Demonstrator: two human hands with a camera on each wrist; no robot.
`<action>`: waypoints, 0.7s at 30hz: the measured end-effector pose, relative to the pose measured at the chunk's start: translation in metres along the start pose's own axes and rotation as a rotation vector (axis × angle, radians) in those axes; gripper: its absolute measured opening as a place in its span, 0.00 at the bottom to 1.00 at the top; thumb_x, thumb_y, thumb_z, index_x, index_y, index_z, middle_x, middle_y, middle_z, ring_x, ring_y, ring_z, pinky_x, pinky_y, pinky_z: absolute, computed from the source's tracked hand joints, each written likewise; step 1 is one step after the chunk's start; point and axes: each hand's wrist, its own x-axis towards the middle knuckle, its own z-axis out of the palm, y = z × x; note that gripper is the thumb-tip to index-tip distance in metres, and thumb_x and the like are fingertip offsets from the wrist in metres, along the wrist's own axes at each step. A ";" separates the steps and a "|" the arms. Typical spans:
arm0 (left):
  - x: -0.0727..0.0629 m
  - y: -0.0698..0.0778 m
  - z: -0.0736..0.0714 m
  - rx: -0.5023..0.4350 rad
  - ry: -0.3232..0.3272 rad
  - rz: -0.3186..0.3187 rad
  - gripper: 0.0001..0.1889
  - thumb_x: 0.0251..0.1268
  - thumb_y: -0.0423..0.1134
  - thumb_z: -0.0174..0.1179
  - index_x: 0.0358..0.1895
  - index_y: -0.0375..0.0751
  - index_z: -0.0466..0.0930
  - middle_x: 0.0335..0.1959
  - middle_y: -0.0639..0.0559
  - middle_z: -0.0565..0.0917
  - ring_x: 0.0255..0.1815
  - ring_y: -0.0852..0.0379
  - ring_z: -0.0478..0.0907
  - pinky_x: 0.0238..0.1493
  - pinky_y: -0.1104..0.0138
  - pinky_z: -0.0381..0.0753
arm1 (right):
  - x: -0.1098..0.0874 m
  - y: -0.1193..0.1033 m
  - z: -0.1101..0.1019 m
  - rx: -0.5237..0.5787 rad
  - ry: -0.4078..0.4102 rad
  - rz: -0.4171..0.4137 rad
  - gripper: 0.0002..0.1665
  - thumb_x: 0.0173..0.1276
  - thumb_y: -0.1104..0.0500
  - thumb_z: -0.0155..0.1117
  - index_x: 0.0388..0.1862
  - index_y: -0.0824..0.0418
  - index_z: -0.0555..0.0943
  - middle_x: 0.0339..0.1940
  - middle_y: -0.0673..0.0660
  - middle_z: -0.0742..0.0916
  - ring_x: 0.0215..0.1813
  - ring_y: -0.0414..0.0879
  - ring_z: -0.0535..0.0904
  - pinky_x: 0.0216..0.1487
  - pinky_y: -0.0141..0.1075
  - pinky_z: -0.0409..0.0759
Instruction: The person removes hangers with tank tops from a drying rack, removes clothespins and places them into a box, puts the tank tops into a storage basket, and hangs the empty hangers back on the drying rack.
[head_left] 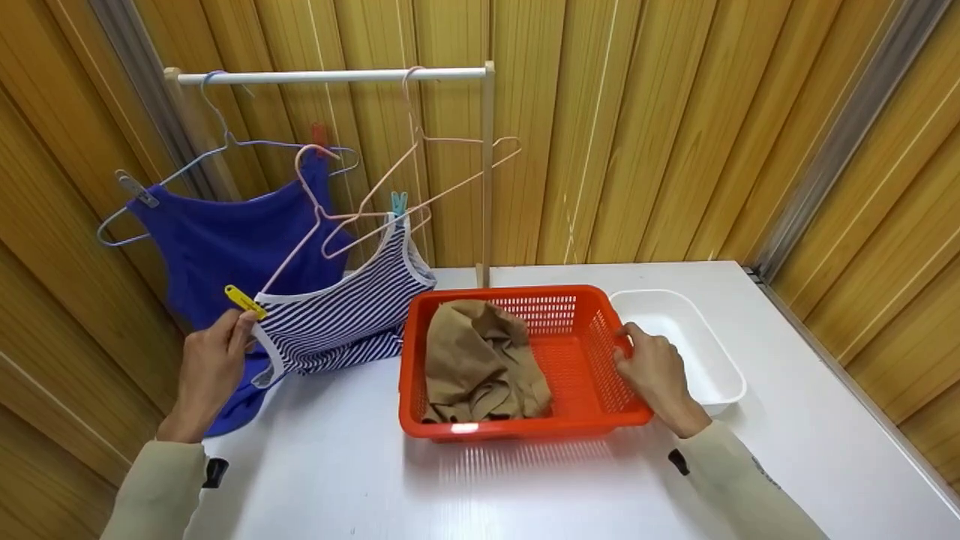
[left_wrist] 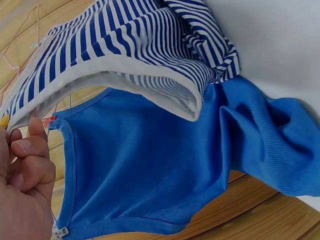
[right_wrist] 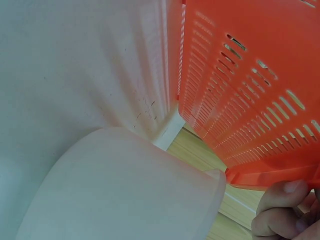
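Note:
My left hand (head_left: 214,367) pinches the left shoulder of a navy-and-white striped tank top (head_left: 337,319), just under a yellow clothespin (head_left: 245,301). The top is spread on a pink hanger (head_left: 318,206) whose hook stands free of the rod. A teal clothespin (head_left: 399,203) clips its other strap. In the left wrist view my thumb and fingertips (left_wrist: 27,145) are at the white trim. My right hand (head_left: 656,371) grips the right rim of a red perforated basket (head_left: 525,429), tilted in the right wrist view. Crumpled brown cloth (head_left: 480,367) lies in the basket.
Behind, a white rod (head_left: 337,75) carries a blue tank top (head_left: 240,225) on a blue hanger (head_left: 191,161), with grey and red clothespins, and a bare pink hanger (head_left: 450,139). A white tub (head_left: 679,330) stands right of the basket on the white table (head_left: 330,472).

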 end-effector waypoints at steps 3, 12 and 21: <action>-0.006 -0.002 0.001 0.002 -0.033 -0.006 0.19 0.78 0.47 0.47 0.28 0.37 0.72 0.24 0.42 0.83 0.25 0.52 0.80 0.24 0.75 0.70 | 0.001 0.001 0.000 -0.001 0.006 -0.001 0.12 0.59 0.64 0.62 0.42 0.64 0.82 0.15 0.58 0.80 0.18 0.48 0.68 0.18 0.39 0.66; -0.023 -0.007 0.002 0.001 -0.104 -0.052 0.19 0.79 0.48 0.45 0.33 0.36 0.73 0.32 0.36 0.86 0.29 0.45 0.84 0.25 0.70 0.78 | 0.000 0.000 0.001 0.006 0.011 -0.004 0.13 0.58 0.64 0.63 0.43 0.64 0.83 0.17 0.60 0.82 0.19 0.49 0.70 0.19 0.42 0.68; -0.040 -0.012 0.004 0.038 -0.121 -0.093 0.18 0.78 0.48 0.47 0.32 0.39 0.72 0.31 0.37 0.86 0.29 0.47 0.82 0.22 0.71 0.69 | 0.000 0.000 0.001 0.005 0.017 -0.002 0.12 0.58 0.63 0.63 0.42 0.64 0.83 0.17 0.61 0.82 0.18 0.50 0.70 0.18 0.44 0.69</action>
